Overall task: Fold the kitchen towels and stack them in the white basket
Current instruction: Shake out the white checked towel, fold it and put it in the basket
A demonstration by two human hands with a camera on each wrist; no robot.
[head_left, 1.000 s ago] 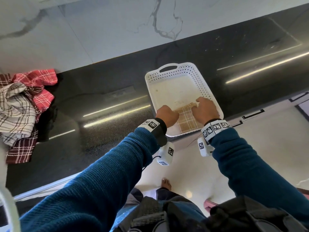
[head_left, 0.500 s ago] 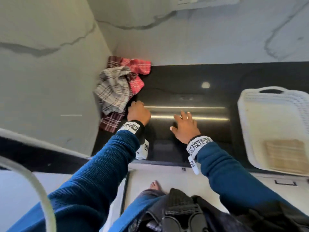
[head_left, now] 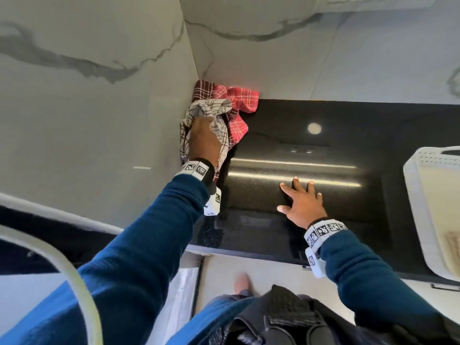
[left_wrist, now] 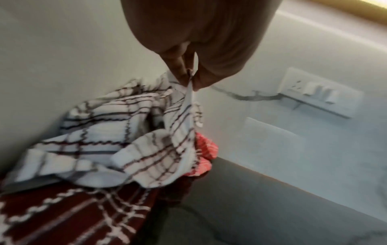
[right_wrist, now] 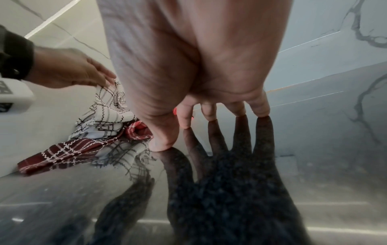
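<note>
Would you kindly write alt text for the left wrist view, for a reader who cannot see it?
The left hand pinches a corner of a white checked towel and lifts it off a dark red checked towel on the black counter, in a marble wall corner. A wall socket sits at right.

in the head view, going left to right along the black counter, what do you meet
White plaid towel pinched by the left hand → red plaid towel → right hand spread on the counter → white basket holding a folded beige towel.
</note>
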